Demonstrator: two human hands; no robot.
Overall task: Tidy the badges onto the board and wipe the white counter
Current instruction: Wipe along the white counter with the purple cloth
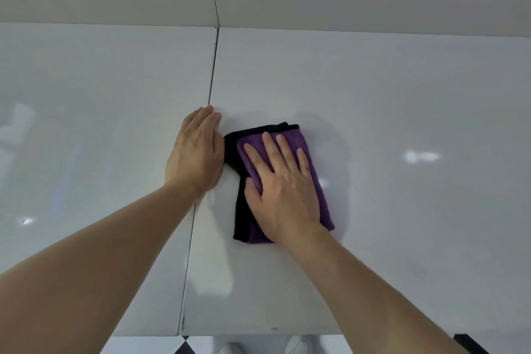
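The right hand presses flat, fingers spread, on the folded purple-and-black cloth on the white tabletop (left hand flat beside it, fingers together).

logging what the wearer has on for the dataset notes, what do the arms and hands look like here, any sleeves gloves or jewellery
Both arms are bare from the bottom of the frame up to the wrists, with no sleeve in view. The left hand and the right hand wear no gloves. No ring, watch or bracelet shows on the fingers or wrists. No markings are visible on either arm.
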